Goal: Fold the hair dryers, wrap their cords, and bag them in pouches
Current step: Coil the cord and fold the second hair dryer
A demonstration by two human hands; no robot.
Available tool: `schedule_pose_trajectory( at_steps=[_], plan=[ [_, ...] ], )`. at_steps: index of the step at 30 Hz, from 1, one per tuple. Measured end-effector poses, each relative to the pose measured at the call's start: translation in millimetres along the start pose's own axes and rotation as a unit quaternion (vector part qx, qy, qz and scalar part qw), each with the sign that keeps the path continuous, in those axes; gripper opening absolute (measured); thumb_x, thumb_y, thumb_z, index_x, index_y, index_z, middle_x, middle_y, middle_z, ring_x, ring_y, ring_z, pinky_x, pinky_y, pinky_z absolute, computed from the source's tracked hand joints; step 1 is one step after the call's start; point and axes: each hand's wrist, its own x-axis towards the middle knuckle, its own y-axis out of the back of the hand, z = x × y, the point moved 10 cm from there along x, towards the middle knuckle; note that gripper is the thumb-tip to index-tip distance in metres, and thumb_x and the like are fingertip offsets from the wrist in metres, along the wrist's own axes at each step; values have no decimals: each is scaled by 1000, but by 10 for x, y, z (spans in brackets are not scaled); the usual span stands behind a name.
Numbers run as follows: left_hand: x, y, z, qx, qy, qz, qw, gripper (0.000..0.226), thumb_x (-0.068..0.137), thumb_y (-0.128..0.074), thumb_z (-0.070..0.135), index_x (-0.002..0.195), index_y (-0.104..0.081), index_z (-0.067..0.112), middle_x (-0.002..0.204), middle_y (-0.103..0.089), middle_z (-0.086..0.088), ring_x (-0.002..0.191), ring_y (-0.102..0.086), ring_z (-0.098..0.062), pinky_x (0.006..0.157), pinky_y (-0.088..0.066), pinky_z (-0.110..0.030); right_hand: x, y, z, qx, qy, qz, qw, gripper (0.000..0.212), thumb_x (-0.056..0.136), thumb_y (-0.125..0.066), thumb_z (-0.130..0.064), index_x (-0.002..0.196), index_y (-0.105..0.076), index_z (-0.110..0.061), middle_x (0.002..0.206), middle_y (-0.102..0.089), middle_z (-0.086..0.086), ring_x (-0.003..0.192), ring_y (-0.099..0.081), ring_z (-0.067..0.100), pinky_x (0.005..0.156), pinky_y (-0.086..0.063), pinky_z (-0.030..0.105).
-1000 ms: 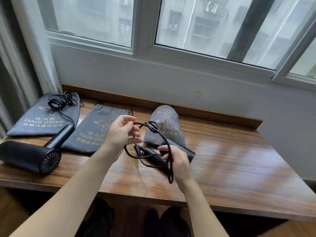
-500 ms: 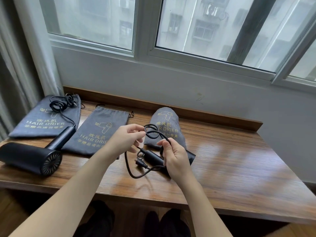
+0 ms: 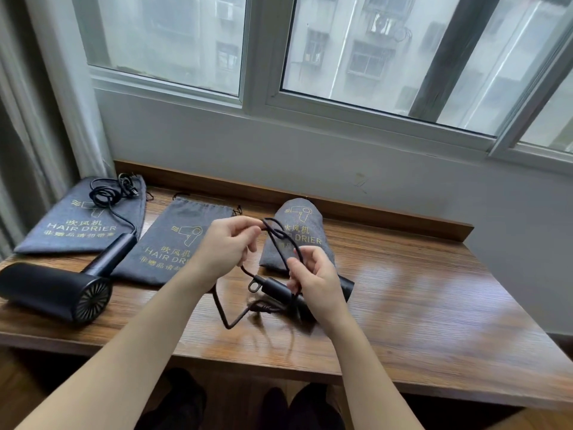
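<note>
A folded black hair dryer lies on the wooden table, partly hidden under my right hand. Its black cord loops up between my hands. My left hand pinches the cord near a knot-like loop, and my right hand grips the cord above the dryer. A second black hair dryer lies unfolded at the left, its cord coiled on the left grey pouch. A flat grey pouch lies in the middle. A filled grey pouch lies behind my hands.
The table has a raised wooden back edge against the white wall under a window. A grey curtain hangs at the left. My feet show below the table's front edge.
My right hand has come up off the dryer and closed on the cord. The lower cord loop has swung and the plug end blurs below the dryer. The left hand stays at the loop.
</note>
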Motion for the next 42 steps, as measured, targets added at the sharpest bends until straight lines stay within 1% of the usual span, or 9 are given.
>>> schedule_pose_trajectory(
  at_steps=[5, 13, 17, 21, 27, 33, 37, 39, 42],
  plan=[
    [-9, 71, -78, -53, 36, 29, 998, 21, 101, -47, 5, 107, -65, 15, 67, -55, -7, 51, -50, -11, 44, -44, -22, 12, 40, 388, -217, -89, -45, 971, 8, 81, -69, -21, 83, -65, -29, 78, -71, -4, 71, -67, 11, 68, -52, 29],
    [-13, 73, -183, 1, 62, -6, 998, 23, 98, -48, 4, 90, -69, 10, 68, -65, -12, 44, -41, -13, 39, -32, -19, -53, 284, -151, 53, 39, 120, 991, 20, 97, -61, -9, 103, -48, -22, 83, -74, 9, 62, -70, 25, 61, -60, 37],
    [-52, -27, -192, -47, 93, -9, 994, 35, 100, -50, 35, 79, -64, 11, 64, -63, -6, 48, -51, -11, 42, -39, -22, -33, 31, -305, 23, 77, 22, 997, 15, 101, -53, -12, 105, -58, -25, 82, -73, 7, 46, -57, 18, 43, -44, 24],
    [-22, 68, -215, -21, 83, 60, 994, 10, 94, -60, 14, 90, -69, 13, 78, -65, -7, 49, -52, -8, 44, -41, -21, -15, -11, -268, -51, 85, 4, 995, 21, 100, -56, -14, 110, -65, -30, 61, -63, -2, 50, -51, 8, 51, -42, 23],
    [-59, -129, -219, 93, 42, -53, 993, 35, 83, -62, -3, 103, -66, 25, 84, -70, -5, 53, -55, -7, 44, -41, -17, -79, 322, -481, -89, 133, 167, 973, 12, 92, -68, -15, 90, -62, -26, 74, -69, -1, 70, -66, 15, 68, -55, 38],
    [-76, -230, -77, -8, 8, -91, 996, 35, 90, -60, -5, 120, -64, 11, 106, -71, -3, 79, -66, -7, 60, -51, -19, 11, 13, -487, -262, 169, 72, 947, 16, 90, -68, -15, 98, -78, -24, 90, -76, -9, 84, -68, 5, 76, -53, 25],
    [-59, -238, 44, 15, -30, -97, 995, 35, 91, -57, -10, 118, -62, 11, 85, -68, 2, 63, -57, -11, 54, -47, -18, 11, -124, -416, -196, 132, 12, 972, 32, 92, -62, -4, 117, -72, -21, 107, -73, -10, 100, -65, 0, 89, -50, 15],
    [-16, -111, 40, 6, -29, -55, 998, 30, 90, -59, -10, 114, -63, 7, 84, -68, -1, 55, -55, -4, 50, -44, -16, 22, -72, -307, -167, 77, 14, 983, 33, 89, -66, -9, 116, -62, -29, 96, -71, -11, 88, -65, 2, 77, -50, 14],
    [9, 47, -16, -7, -7, 9, 1000, 26, 88, -64, -6, 110, -63, 8, 82, -67, -7, 45, -52, -2, 42, -38, -12, 66, 66, -61, -151, -29, 21, 988, 25, 83, -72, -15, 94, -55, -28, 76, -65, -1, 66, -61, 12, 66, -52, 32]
  ],
)
